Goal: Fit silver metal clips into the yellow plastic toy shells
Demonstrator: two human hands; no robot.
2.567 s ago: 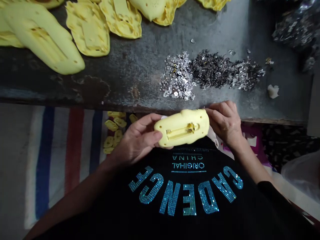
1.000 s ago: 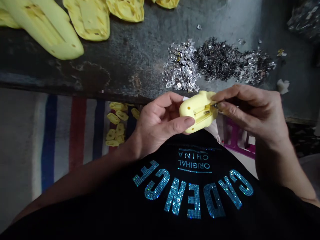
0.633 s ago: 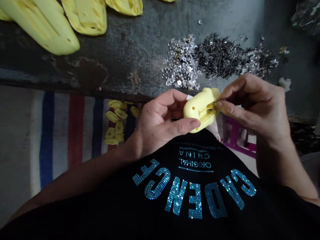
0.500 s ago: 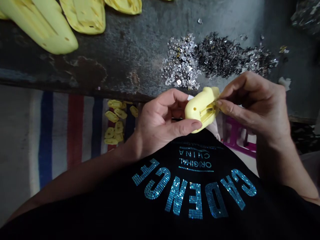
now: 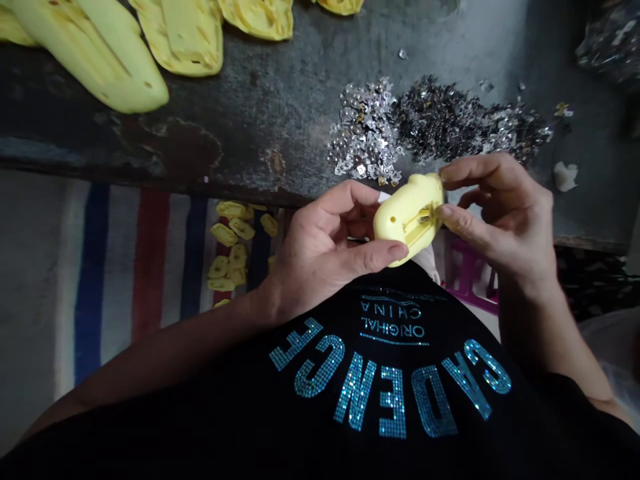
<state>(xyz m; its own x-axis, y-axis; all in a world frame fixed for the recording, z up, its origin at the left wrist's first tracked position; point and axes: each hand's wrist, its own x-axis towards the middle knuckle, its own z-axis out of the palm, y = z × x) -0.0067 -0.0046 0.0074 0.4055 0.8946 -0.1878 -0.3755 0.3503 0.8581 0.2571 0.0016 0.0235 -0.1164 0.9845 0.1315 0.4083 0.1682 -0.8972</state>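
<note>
Partly, the left hand [image 5: 325,243] is hidden behind the pale yellow, rounded plastic shell [image 5: 397,207] it grips, thumb across the near face, just off the front edge of the dark, worn desk [image 5: 280,107]. The right hand [image 5: 505,220] has thumb and forefinger at the shell's right end; whether they pinch it or a small part, I cannot tell. The shell's long recess holds a small metal coil [image 5: 424,217], blurred. Cut off at upper right, a crumpled clear plastic bag [image 5: 611,43] seems to contain shiny bits, indistinct. Larger yellow moulded shells [image 5: 120,73] run out of view at upper left.
</note>
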